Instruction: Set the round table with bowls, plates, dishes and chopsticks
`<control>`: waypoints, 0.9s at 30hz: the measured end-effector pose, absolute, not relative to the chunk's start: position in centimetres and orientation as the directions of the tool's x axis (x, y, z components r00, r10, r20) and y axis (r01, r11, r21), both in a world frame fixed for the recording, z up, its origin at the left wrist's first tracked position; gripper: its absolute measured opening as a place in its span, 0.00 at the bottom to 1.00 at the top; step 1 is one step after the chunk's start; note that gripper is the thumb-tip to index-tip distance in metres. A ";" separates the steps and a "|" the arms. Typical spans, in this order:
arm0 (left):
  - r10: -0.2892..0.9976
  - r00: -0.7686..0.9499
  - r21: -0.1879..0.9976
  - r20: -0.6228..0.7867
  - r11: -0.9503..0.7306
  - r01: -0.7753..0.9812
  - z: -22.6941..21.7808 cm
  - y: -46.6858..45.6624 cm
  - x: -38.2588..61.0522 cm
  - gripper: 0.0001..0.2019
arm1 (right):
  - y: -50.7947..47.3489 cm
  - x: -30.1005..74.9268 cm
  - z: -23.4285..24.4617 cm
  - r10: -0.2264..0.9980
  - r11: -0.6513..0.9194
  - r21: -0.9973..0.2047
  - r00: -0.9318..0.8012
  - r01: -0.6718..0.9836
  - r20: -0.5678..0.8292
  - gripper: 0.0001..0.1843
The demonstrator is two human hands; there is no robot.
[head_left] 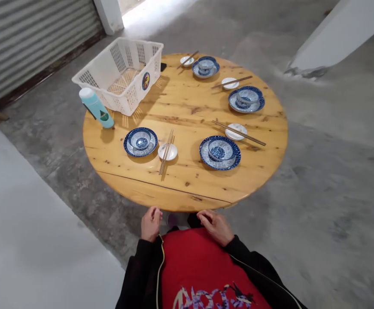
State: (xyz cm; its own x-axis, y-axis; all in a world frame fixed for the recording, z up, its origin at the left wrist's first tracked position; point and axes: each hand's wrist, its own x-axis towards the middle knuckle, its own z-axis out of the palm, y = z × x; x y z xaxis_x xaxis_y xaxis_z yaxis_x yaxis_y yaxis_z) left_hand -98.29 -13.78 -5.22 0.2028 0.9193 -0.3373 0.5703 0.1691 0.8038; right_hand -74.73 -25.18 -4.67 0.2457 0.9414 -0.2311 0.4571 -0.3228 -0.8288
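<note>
My left hand (150,223) and my right hand (215,226) rest against my red top, just below the near edge of a round wooden table (187,189). Both have their fingers curled in, and I see nothing in either. Nearest on the table are two place settings. At the left is a blue patterned plate with a bowl (141,141), a small white dish (168,151) and chopsticks (166,152) across it. At the right, a second plate and bowl (220,152) sits beside a white dish (235,131) with chopsticks (238,132).
Two more plate-and-bowl settings (246,98) (205,66) with dishes and chopsticks sit at the far right. A white plastic basket (120,74) stands at the far left, a teal bottle (95,107) beside it. Around the table are a concrete floor and a metal shutter (28,38).
</note>
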 end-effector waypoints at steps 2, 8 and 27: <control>0.949 0.183 0.771 -0.255 0.085 0.631 -4.5 -12.4 -98.1 0.14 | -25.6 -74.2 -4.7 0.947 -0.308 -0.821 0.232 0.480 -0.220 0.20; 0.983 0.174 0.519 0.060 -0.180 0.836 -1.9 -5.1 -95.3 0.14 | -26.3 -70.5 -5.6 0.950 -0.297 -0.825 0.233 0.481 -0.206 0.20; 0.977 -0.069 0.178 -0.204 0.106 0.978 -2.5 4.1 -81.6 0.14 | -27.4 -58.8 -5.7 0.905 -0.340 -0.846 0.387 0.410 -0.177 0.20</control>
State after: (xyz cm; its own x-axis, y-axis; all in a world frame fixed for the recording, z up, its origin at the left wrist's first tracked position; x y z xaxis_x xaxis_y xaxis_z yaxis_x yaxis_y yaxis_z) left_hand -81.56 4.07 -2.51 -0.0690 0.9766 -0.2037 0.9783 0.1062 0.1780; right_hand -58.76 -27.39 -5.73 0.3871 0.9050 -0.1765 0.4102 -0.3405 -0.8461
